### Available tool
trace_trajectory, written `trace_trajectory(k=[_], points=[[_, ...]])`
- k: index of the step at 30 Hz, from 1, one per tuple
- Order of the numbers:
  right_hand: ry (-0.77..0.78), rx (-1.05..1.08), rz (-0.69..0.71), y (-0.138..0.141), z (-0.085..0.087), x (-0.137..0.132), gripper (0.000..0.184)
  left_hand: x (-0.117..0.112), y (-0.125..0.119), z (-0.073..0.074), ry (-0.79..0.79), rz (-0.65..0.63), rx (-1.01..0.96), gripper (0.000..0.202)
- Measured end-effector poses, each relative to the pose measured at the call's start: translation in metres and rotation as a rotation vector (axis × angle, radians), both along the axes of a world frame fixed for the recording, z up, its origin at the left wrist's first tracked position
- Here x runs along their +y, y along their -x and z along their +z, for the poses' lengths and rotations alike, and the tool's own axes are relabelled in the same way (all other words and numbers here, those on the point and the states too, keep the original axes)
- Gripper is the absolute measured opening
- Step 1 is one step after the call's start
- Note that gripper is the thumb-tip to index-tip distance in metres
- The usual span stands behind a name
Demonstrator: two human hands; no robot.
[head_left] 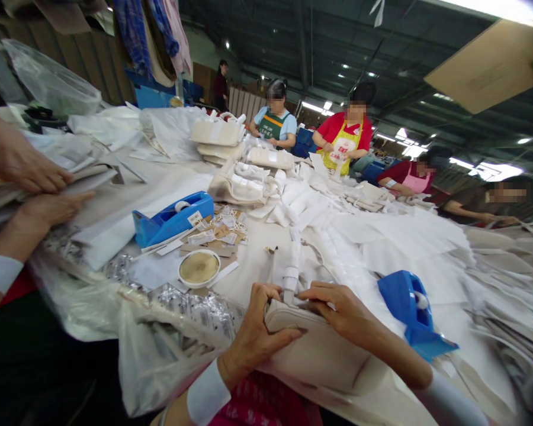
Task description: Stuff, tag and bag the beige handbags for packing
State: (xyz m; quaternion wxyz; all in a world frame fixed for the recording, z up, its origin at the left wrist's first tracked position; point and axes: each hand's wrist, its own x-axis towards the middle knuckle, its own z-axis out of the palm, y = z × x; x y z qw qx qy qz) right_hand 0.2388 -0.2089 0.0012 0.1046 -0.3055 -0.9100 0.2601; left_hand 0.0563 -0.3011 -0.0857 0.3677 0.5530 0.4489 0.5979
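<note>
A beige handbag [324,355] lies at the table's near edge, right in front of me. My left hand [266,331] grips its upper left corner, thumb across the front and fingers behind the top edge. On the top edge, near the base of the strap, my right hand [337,307] presses with bent fingers; what its fingertips hold, if anything, is hidden. The strap [291,275], wrapped in white material, runs up from the bag between both hands and lies away from me on the table.
Left stands a blue tape dispenser [173,219], beside paper tags [224,228] and a round tin [199,268]. Another blue dispenser [411,307] is at right. Beige bags [237,183] and white sheets [408,236] pile up beyond. A co-worker's hands [39,177] work at far left; several people stand across the table.
</note>
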Motion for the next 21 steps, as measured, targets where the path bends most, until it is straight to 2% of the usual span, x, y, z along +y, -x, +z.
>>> trace_trajectory(k=[3,7,18,21], points=[[-0.009,-0.065,0.028,0.007,0.004,0.004,0.034,0.000,0.000,0.000,-0.013,-0.006,-0.015,0.047],[-0.019,-0.115,0.055,0.021,0.007,0.008,0.021,-0.001,0.001,0.000,-0.014,-0.004,-0.006,0.048],[-0.121,-0.275,-0.105,0.041,0.002,0.007,0.029,0.001,0.002,-0.003,-0.053,-0.044,-0.015,0.050],[-0.059,-0.278,-0.111,0.041,0.007,0.006,0.029,0.001,0.003,-0.004,-0.046,-0.043,-0.006,0.050]])
